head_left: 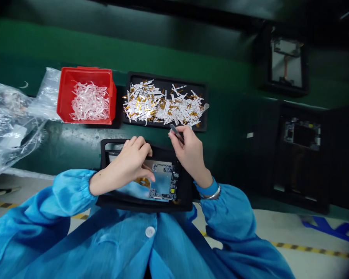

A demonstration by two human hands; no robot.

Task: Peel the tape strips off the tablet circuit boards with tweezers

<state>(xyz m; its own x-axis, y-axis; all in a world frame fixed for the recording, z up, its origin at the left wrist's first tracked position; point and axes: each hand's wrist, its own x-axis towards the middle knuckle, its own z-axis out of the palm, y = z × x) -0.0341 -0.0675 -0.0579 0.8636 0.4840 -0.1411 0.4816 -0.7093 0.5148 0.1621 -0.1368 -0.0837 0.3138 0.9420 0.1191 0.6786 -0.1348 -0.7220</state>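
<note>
My left hand (pixel 130 159) lies over a black-framed tablet-like device (pixel 145 203), its thumb on the edge of an exposed circuit board (pixel 164 182). The board carries a pale blue patch, and a thin blue film (pixel 130 190) lies beside it. I cannot tell whether my left fingers pinch anything. My right hand (pixel 190 149) is raised just above the device and pinches a slim dark tool (pixel 177 132), perhaps tweezers. Its tip sits near the front edge of a black tray (pixel 165 78) heaped with white strips with gold-coloured tabs (pixel 163 104).
A red bin (pixel 64 93) holds curled white strips. Crumpled clear plastic (pixel 11 128) lies at the far left. Several black-framed panels (pixel 302 135) stand at the right against a green surface (pixel 192 58). Blue sleeves (pixel 227 209) cover both my arms.
</note>
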